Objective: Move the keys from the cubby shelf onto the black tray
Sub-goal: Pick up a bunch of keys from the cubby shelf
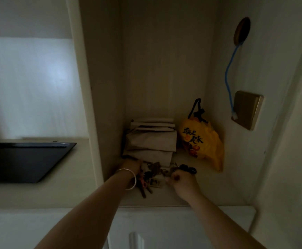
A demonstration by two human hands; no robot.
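Observation:
Several bunches of keys (pixel 153 177) lie in a dim heap on the floor of the cubby shelf (pixel 164 198). My left hand (pixel 132 166), with a silver bangle on the wrist, reaches into the left side of the heap, its fingers hidden among the keys. My right hand (pixel 180 178) is closed in a fist at the heap's right side, seemingly pinching a key ring beside a dark key fob (pixel 188 169). The black tray (pixel 26 160) sits empty on the ledge to the left, beyond the cubby's side wall.
A stack of folded paper bags (pixel 151 141) stands right behind the keys. A yellow plastic bag (pixel 203 141) leans in the back right corner. On the right wall are a switch plate (pixel 247 109) and a blue cable (pixel 229 72).

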